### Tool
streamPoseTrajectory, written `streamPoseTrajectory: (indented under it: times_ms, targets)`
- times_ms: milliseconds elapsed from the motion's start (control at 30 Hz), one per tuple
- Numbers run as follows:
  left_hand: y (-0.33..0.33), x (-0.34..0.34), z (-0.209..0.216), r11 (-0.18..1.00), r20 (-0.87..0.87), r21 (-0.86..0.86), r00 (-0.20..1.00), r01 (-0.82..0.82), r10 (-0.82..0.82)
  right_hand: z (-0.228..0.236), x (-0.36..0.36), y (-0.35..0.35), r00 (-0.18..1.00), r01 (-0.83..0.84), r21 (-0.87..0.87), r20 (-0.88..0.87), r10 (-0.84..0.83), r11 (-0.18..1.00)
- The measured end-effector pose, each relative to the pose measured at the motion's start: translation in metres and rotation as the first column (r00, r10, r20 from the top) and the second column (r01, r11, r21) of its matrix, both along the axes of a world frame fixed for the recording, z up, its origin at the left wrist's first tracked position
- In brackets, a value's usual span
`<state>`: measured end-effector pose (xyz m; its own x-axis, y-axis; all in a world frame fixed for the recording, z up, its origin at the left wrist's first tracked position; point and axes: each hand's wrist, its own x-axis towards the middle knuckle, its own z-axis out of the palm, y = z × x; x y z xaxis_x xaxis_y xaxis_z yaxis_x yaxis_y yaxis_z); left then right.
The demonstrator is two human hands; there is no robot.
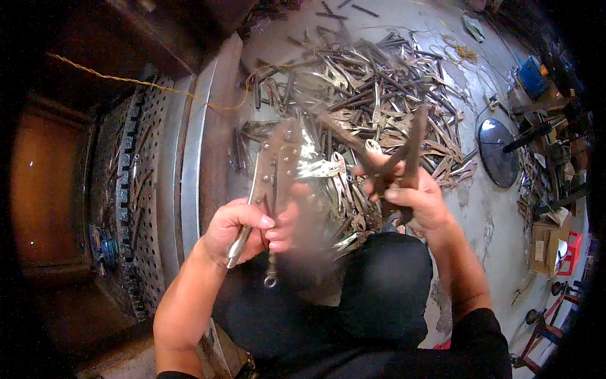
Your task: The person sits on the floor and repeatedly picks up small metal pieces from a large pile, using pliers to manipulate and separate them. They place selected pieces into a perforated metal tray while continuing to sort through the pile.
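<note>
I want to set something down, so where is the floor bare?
Bare floor shows between the right forearm and the cardboard box, nearer than the round black disc. Crowded: the heap of metal tools left of that disc.

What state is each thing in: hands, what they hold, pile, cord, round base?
Left hand: closed around pliers.
Pliers: held, head pointing away from the person; jaws open or shut, unclear.
Right hand: closed around dark metal pieces.
Dark metal pieces: held, crossing each other.
Pile: loose, heaped on the floor.
Cord: sagging at left.
Round base: flat on the floor.
</note>
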<state>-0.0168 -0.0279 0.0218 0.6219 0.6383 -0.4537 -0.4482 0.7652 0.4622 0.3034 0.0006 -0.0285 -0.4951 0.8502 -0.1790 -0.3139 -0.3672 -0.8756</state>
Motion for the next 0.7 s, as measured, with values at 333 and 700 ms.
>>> streamPoseTrajectory:
  times_ms: [333, 700]
  targets:
    - [0.004, 0.004, -0.003, 1.000, 0.033, 0.013, 0.999, 0.025, -0.025, -0.005, -0.013, -0.002, 0.970, -0.188, 0.058, 0.165, 0.177, 0.980]
    - [0.002, 0.005, -0.008, 0.987, -0.128, 0.057, 0.981, 0.151, -0.143, 0.002, -0.009, 0.001, 0.924, -0.172, 0.148, 0.366, 0.107, 0.974]
